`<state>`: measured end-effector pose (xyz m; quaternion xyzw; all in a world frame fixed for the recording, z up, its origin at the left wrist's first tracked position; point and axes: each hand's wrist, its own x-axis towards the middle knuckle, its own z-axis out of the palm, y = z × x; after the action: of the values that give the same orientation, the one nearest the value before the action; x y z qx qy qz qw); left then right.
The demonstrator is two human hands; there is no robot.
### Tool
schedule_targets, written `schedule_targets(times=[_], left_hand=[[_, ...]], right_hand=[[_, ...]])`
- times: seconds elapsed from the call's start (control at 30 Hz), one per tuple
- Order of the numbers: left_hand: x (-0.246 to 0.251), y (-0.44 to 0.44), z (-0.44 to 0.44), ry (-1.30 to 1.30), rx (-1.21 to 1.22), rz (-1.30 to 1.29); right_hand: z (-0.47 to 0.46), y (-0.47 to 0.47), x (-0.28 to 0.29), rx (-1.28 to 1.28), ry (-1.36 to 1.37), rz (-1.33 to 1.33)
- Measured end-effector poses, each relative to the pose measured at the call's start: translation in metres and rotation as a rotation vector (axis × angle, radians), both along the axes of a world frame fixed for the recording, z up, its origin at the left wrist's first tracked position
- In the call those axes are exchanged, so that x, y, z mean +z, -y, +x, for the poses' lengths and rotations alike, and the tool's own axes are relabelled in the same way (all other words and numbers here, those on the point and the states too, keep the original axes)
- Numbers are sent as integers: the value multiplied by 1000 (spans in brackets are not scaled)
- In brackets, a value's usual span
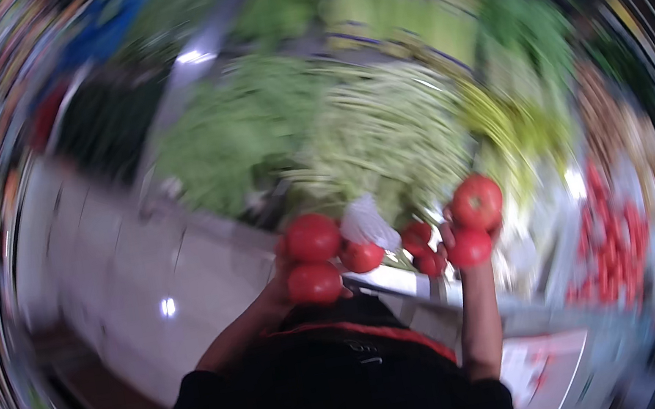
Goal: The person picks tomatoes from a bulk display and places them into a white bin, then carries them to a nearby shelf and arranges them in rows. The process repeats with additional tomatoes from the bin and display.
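Note:
Two red tomatoes [312,238], one above the other in the picture, are held in my left hand [284,273], whose fingers are mostly hidden behind them. My right hand [449,235] grips tomatoes [477,203] as well, a large one and a smaller one below it. Between the hands lie another tomato [362,256] beside a whitish foam net sleeve [367,222] and smaller red ones [417,238] near my right hand; what supports these is unclear. Long pale green stalks [392,123] and leafy greens [244,121] fill the display beyond. The view is blurred.
Bundled yellow-green vegetables [406,12] stand at the back. Red packaged goods [614,249] lie in a bin at the right, under long brown roots [604,103]. A tiled floor [136,254] shows at the left, and a printed sheet [544,372] lies at the lower right.

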<state>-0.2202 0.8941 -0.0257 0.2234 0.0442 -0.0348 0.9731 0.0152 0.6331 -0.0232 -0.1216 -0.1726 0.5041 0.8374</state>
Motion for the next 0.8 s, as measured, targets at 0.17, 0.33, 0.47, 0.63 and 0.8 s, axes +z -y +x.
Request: schedule_targets(times=[0.17,0.33,0.47,0.63,0.8], left_hand=[[10,-31,-135,-226,475,127],[-12,-60,-222,123,801,-169],[-38,-99,-298,49,1042,-143],[-43,-174,-411,-128,1249,-47],[-32,-262,-514,28,1314,-103]], right_hand=[[-60,-139,-14,198,-44,-215],[-128,-270,-9,549,12,-175],[-201,-393,-2,725,288,-164],[-327,-541,8,783,108,-234],[-393,-672,27,740,161,-287]])
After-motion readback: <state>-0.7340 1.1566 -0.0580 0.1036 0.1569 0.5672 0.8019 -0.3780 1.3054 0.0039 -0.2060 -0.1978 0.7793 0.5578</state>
